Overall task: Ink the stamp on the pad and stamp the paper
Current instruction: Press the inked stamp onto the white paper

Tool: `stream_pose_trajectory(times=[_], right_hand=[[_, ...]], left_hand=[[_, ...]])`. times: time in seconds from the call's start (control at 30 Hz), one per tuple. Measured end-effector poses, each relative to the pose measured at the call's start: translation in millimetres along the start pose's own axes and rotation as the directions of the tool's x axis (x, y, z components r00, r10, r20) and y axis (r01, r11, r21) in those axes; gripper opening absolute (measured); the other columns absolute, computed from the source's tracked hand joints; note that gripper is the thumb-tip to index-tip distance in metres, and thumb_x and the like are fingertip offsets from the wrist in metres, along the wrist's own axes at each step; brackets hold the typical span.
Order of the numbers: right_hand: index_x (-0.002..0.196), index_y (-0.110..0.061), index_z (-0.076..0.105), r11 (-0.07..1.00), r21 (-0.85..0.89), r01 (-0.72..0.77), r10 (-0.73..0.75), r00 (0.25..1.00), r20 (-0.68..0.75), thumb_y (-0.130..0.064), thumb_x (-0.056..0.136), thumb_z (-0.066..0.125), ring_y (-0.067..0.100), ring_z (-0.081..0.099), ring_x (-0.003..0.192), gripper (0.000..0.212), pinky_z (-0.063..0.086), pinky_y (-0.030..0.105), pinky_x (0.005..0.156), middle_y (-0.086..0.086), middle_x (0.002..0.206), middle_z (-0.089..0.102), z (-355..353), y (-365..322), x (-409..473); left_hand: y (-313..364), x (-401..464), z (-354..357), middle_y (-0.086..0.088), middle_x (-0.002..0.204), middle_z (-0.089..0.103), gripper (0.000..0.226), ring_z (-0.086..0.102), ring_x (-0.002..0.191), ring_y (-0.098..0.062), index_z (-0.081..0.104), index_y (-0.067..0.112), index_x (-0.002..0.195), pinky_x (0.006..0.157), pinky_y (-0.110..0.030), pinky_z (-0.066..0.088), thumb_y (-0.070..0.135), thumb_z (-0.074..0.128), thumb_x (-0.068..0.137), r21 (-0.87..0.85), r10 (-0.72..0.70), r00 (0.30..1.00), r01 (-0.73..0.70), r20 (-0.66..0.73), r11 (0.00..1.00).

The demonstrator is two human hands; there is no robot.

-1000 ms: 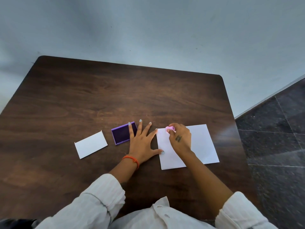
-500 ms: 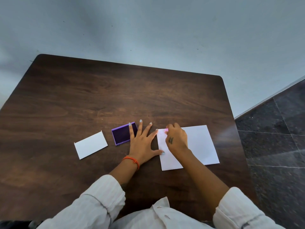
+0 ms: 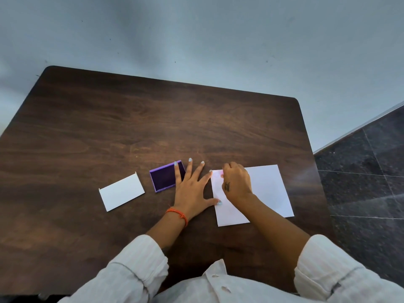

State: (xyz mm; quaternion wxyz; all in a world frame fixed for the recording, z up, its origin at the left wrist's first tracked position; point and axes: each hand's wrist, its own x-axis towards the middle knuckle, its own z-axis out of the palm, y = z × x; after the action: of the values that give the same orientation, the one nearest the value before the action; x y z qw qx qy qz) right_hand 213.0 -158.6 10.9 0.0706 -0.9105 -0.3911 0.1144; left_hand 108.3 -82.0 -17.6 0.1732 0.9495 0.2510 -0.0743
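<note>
A white sheet of paper (image 3: 266, 189) lies on the dark wooden table (image 3: 131, 132), right of centre. My right hand (image 3: 237, 182) is closed over a small pink stamp (image 3: 222, 172), pressing down on the paper's upper left corner; only a sliver of pink shows. An open purple ink pad (image 3: 162, 179) sits just left of the paper. My left hand (image 3: 192, 189) lies flat with fingers spread between pad and paper, its little finger over the pad's right edge and its thumb on the paper's left edge.
A white rectangular lid or card (image 3: 121, 192) lies left of the ink pad. The table's right edge borders a dark tiled floor (image 3: 363, 182). A pale wall stands behind the table.
My right hand has lowered and rolled forward over the stamp, hiding most of the pink that showed one second ago. My left hand has stayed flat in place.
</note>
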Motion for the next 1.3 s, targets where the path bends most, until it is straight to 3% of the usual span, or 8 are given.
stream_pose_trajectory(times=[0.27, 0.5, 0.73, 0.87, 1.0, 1.17, 1.23, 1.3], right_hand=[[0.109, 0.003, 0.058, 0.999, 0.026, 0.026, -0.025, 0.999, -0.036, -0.006, 0.085, 0.060, 0.031, 0.059, 0.102, 0.026, 0.050, 0.034, 0.088, 0.020, 0.113, 0.064, 1.4, 1.6, 1.4], [0.085, 0.007, 0.065, 0.996, 0.033, 0.084, -0.081, 0.993, -0.084, 0.006, 0.070, 0.071, 0.036, 0.065, 0.075, 0.016, 0.056, 0.037, 0.068, 0.024, 0.084, 0.071, 7.5, 6.4, 3.7], [0.070, 0.004, 0.067, 0.993, 0.003, 0.121, -0.119, 0.978, -0.171, 0.007, 0.054, 0.082, 0.030, 0.066, 0.056, 0.022, 0.057, 0.032, 0.053, 0.019, 0.066, 0.071, 14.7, 12.8, 6.8], [0.075, 0.003, 0.068, 0.993, -0.007, 0.120, -0.120, 0.981, -0.152, 0.005, 0.056, 0.082, 0.030, 0.067, 0.060, 0.023, 0.057, 0.033, 0.055, 0.019, 0.070, 0.071, 15.7, 13.1, 5.3], [0.094, 0.002, 0.065, 0.993, 0.035, 0.117, -0.115, 0.992, -0.043, -0.005, 0.080, 0.066, 0.029, 0.064, 0.084, 0.016, 0.053, 0.032, 0.074, 0.019, 0.094, 0.069, 1.6, 11.0, 5.9], [0.084, -0.002, 0.069, 0.915, 0.376, -0.147, 0.162, 0.987, -0.010, -0.020, 0.083, 0.066, 0.019, 0.062, 0.073, 0.019, 0.049, 0.026, 0.067, 0.016, 0.085, 0.072, -25.0, 20.3, 12.9], [0.089, -0.006, 0.071, 0.799, 0.563, -0.211, 0.268, 0.963, -0.021, -0.023, 0.080, 0.070, 0.018, 0.065, 0.077, 0.019, 0.053, 0.027, 0.072, 0.012, 0.086, 0.072, -33.8, 26.7, 7.4], [0.094, -0.008, 0.070, 0.579, 0.762, -0.291, 0.382, 0.922, 0.062, -0.023, 0.078, 0.072, 0.017, 0.065, 0.081, 0.022, 0.054, 0.028, 0.077, 0.011, 0.093, 0.071, -41.4, 32.2, -2.1]], left_hand=[[0.5, 1.0, -3.2, -0.003, 0.157, -0.001, 0.087, -0.011, 0.144, -0.023, 0.013, 0.029, 0.143, 0.107, -0.052, -0.022, 0.066, 0.053, 0.075, 0.003, 0.023, 0.999, -0.023, 0.040, 1.000], [-1.2, 4.0, -2.3, -0.006, 0.157, -0.003, 0.087, -0.010, 0.144, -0.024, 0.011, 0.026, 0.144, 0.109, -0.046, -0.022, 0.067, 0.048, 0.076, 0.016, 0.058, 0.997, -0.059, 0.042, 0.998], [-3.7, 6.8, 2.9, -0.006, 0.157, -0.007, 0.088, -0.012, 0.143, -0.024, 0.010, 0.025, 0.144, 0.111, -0.038, -0.016, 0.064, 0.052, 0.077, -0.066, 0.071, 0.996, -0.068, 0.045, 0.996], [-2.8, 8.2, 1.9, -0.008, 0.157, -0.004, 0.088, -0.009, 0.144, -0.025, 0.011, 0.024, 0.144, 0.113, -0.040, -0.014, 0.065, 0.050, 0.077, -0.015, 0.086, 0.995, -0.085, 0.041, 0.996], [-1.2, 5.8, -0.9, -0.009, 0.157, -0.001, 0.089, -0.008, 0.144, -0.026, 0.011, 0.023, 0.144, 0.114, -0.040, -0.013, 0.066, 0.050, 0.076, 0.010, 0.087, 0.995, -0.087, 0.052, 0.996], [0.4, 3.5, -5.1, -0.010, 0.157, 0.001, 0.090, -0.005, 0.144, -0.027, 0.012, 0.022, 0.144, 0.113, -0.040, -0.013, 0.067, 0.050, 0.076, 0.037, 0.081, 0.995, -0.083, 0.058, 0.996], [1.3, 2.8, -6.0, -0.011, 0.157, 0.002, 0.090, -0.005, 0.144, -0.028, 0.012, 0.022, 0.144, 0.113, -0.040, -0.013, 0.066, 0.050, 0.076, 0.041, 0.077, 0.995, -0.079, 0.059, 0.996], [1.4, 1.4, -6.7, -0.011, 0.157, 0.001, 0.089, -0.005, 0.144, -0.028, 0.011, 0.021, 0.144, 0.113, -0.040, -0.013, 0.066, 0.050, 0.077, 0.045, 0.076, 0.995, -0.079, 0.059, 0.996]])
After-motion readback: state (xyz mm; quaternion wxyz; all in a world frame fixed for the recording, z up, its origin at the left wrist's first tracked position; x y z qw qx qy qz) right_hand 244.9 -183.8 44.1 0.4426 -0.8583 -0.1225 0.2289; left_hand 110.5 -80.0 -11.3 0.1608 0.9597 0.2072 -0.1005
